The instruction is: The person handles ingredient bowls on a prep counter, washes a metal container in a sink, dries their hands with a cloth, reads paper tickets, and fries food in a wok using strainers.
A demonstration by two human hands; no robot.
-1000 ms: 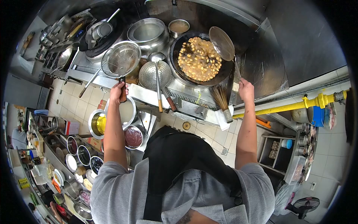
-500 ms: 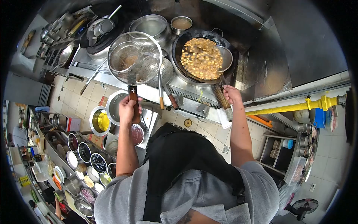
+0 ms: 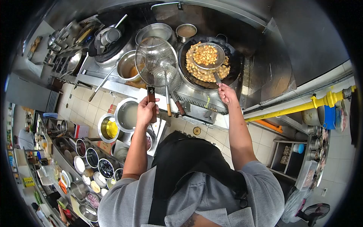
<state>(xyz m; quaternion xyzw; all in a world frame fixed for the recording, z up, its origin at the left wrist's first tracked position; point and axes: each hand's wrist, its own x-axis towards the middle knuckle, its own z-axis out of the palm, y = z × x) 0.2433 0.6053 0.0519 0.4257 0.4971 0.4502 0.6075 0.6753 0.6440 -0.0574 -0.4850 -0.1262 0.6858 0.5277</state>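
My left hand is closed around the wooden handle of a large round mesh strainer, raised over the stove front, with nothing visible in it. My right hand grips the handle of a smaller round strainer above the black wok. Golden pieces that look like nuts are heaped in this strainer, and more of them float in bubbling liquid in the wok. Behind the mesh strainer are a perforated skimmer and a ladle, partly seen through it.
Left of the strainers stands a pot with brownish contents. Behind are a wide pan and a small bowl. Below my left hand sit a metal basin and a bowl of yellow liquid. A yellow pipe runs at right.
The right strainer has come up out of the wok's liquid, now full of the nut-like pieces. The large mesh strainer has shifted right and tilted. The brush near my right hand no longer shows.
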